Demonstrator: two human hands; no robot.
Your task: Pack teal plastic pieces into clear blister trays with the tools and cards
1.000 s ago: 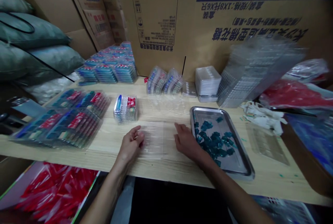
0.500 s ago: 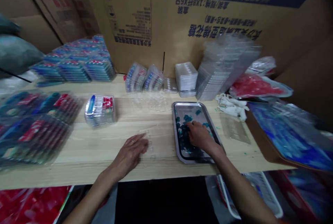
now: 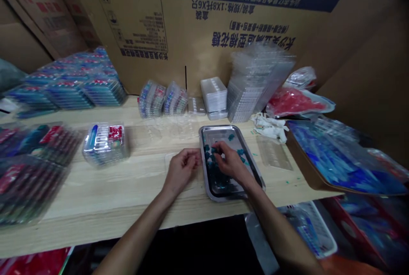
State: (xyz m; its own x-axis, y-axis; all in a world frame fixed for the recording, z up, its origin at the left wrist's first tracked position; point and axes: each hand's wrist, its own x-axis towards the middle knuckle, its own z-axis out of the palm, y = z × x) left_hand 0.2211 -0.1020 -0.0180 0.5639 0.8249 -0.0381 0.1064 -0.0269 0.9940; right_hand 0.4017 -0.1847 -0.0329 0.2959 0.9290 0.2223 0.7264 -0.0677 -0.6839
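Note:
A metal tray (image 3: 252, 172) holds small dark teal pieces (image 3: 242, 156), scattered and clumped. Over its left half is my right hand (image 3: 230, 161), thumb and fingers pinched together among the pieces; what sits between the fingertips is too small to make out. Just outside the tray's left rim, my left hand (image 3: 182, 167) is closed in a pinch, and its fingertips hide whatever they hold. A thin clear plastic blister tray (image 3: 167, 162) lies flat on the table, partly under my left hand.
Packed clear boxes (image 3: 105, 143) stand to the left, with stacked blue packs (image 3: 68, 92) behind. At the back rise clear plastic trays (image 3: 247, 90) and a white stack (image 3: 214, 96). White gloves (image 3: 270, 127) and a carton of blue packets (image 3: 338, 156) are at the right.
My left hand has moved right to the tray's edge, its fingers now pinched. My right hand has lifted slightly, fingers drawn together. The camera view has shifted right.

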